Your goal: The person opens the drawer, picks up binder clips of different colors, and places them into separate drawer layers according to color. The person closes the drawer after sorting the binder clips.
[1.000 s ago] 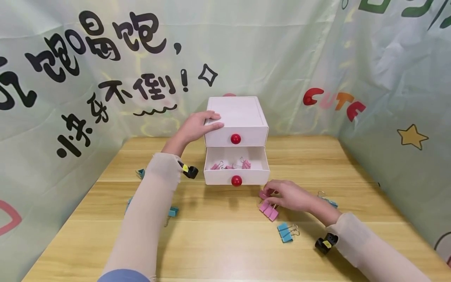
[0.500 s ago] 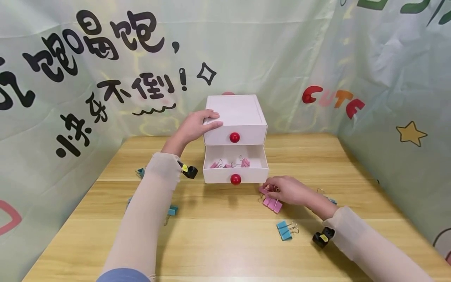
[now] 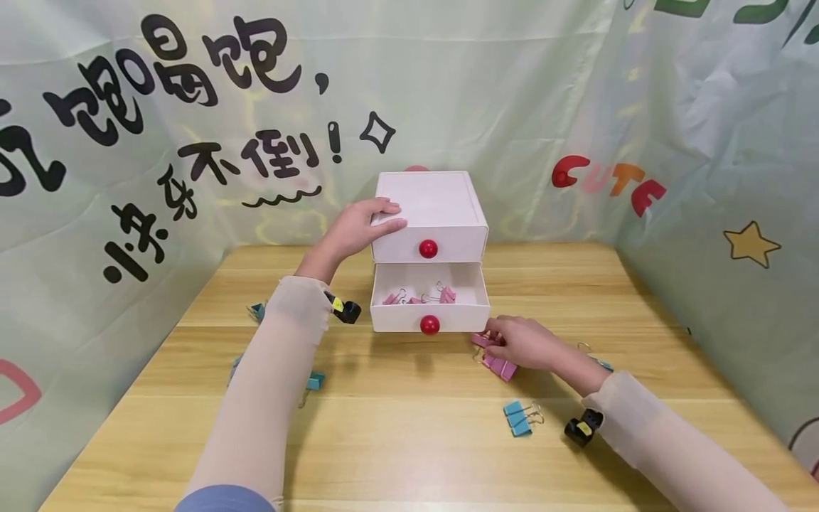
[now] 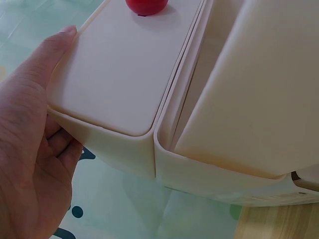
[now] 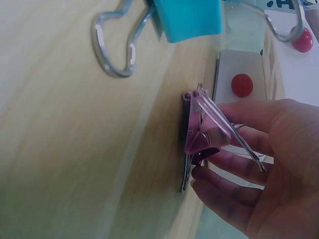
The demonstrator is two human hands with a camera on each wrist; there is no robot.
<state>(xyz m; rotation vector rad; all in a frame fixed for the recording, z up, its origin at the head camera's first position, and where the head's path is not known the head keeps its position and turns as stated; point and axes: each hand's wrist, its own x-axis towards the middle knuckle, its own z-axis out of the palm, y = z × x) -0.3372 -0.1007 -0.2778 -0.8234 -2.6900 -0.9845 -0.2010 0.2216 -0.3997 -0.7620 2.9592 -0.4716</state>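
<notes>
A white two-drawer box [image 3: 430,245] with red knobs stands at the table's back, its lower drawer [image 3: 430,318] pulled out with several pink binder clips [image 3: 446,295] inside. My left hand [image 3: 355,229] rests on the box's top left edge, thumb along the front edge in the left wrist view. To the right, just in front of the drawer, my right hand [image 3: 527,343] pinches a pink binder clip [image 5: 202,124] low over the table. Pink clips [image 3: 499,366] show under its fingers; how many is hard to tell. The fingers partly hide them.
A blue binder clip [image 3: 518,418] lies in front of my right hand, and another blue clip [image 3: 601,363] lies behind that wrist. More blue clips [image 3: 315,380] lie around my left forearm, partly covered by it. A printed cloth [image 3: 512,107] hangs behind the wooden table [image 3: 409,441].
My right hand has shifted slightly away from me, and the pink clip under its fingers has moved back and to the right. The left hand stays on the box.
</notes>
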